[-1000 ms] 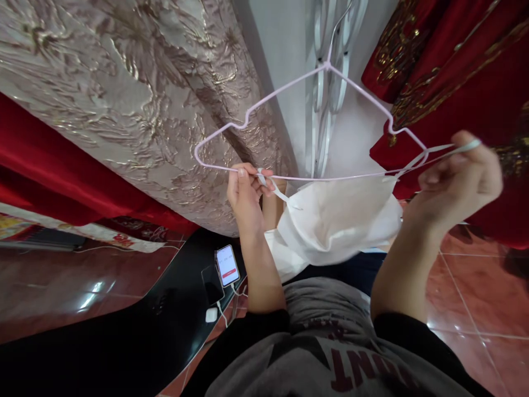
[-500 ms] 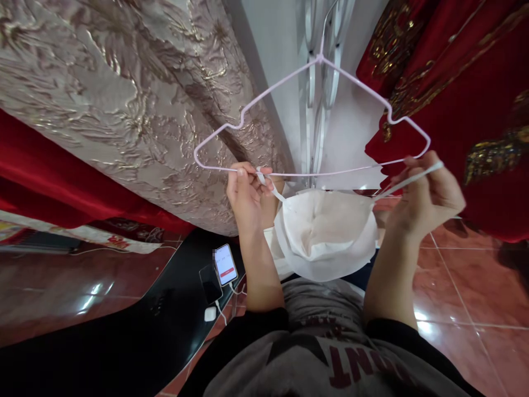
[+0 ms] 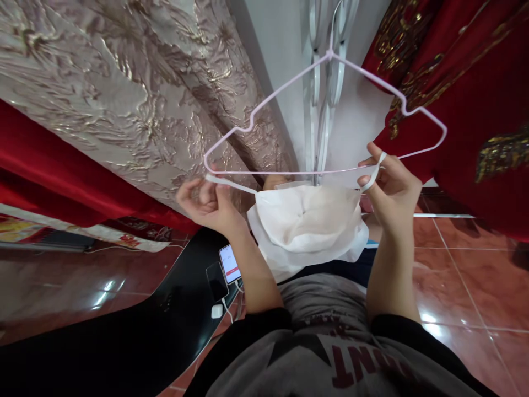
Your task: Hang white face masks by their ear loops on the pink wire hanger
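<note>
A pale pink clothes hanger (image 3: 285, 87) hangs in front of me with its bottom bar level. Below the bar, a white sheer garment (image 3: 306, 218) with thin straps is stretched between my hands. My left hand (image 3: 212, 204) pinches the left strap (image 3: 235, 184) near the hanger's lower left corner, its fingers curled and partly blurred. At the bar's right part, my right hand (image 3: 390, 190) holds the right strap (image 3: 375, 173), which loops over the forefinger and thumb. Those right fingertips are close to the bar; whether they touch it I cannot tell.
Beige textured fabric (image 3: 144, 110) hangs at the left, red fabric with gold sequins (image 3: 450, 138) at the right. A white metal rack (image 3: 318, 110) stands behind the hanger. On a black bench (image 3: 124, 336) lie two phones with cables and a small white case (image 3: 216, 311).
My left hand has moved left, drawing its strap out to the hanger's left corner. My right hand has come inward along the bar, its strap now slack and looped. The hanger appears slightly further right.
</note>
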Demonstrator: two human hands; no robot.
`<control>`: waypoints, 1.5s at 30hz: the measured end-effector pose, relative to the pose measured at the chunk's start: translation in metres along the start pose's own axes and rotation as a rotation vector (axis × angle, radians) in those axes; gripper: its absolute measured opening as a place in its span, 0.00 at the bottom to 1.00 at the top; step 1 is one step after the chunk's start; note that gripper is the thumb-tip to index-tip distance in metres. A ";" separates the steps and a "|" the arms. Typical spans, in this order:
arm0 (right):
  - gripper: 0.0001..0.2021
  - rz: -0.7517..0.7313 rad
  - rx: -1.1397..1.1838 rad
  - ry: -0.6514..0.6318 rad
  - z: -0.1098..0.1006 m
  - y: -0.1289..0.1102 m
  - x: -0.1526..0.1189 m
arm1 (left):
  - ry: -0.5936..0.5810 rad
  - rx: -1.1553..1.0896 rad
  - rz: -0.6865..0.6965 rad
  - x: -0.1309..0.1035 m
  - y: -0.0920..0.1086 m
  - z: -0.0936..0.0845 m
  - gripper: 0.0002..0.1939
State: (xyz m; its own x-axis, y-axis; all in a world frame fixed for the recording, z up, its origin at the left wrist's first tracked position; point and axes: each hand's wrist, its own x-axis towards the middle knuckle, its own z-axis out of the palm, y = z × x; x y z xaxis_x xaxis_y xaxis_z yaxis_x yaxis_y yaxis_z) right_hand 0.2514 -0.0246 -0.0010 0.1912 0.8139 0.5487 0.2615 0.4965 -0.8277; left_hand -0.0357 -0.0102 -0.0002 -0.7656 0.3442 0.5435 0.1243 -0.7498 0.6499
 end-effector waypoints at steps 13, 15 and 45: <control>0.24 -0.030 -0.017 0.022 0.002 -0.001 -0.001 | -0.679 -0.028 -0.192 0.065 0.032 0.038 0.24; 0.24 -0.039 -0.019 0.031 0.002 0.001 -0.001 | -0.700 0.035 -0.267 0.075 0.034 0.047 0.15; 0.18 -0.097 -0.053 0.014 0.010 -0.008 -0.004 | -0.667 0.236 0.000 0.072 0.004 0.052 0.13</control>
State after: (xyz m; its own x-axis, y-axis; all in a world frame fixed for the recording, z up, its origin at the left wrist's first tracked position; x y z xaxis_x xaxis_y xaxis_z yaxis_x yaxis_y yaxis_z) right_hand 0.2386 -0.0285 0.0024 0.1752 0.7581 0.6281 0.3288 0.5563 -0.7632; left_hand -0.0580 0.0408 0.0692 -0.2253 0.6736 0.7040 0.3153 -0.6332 0.7068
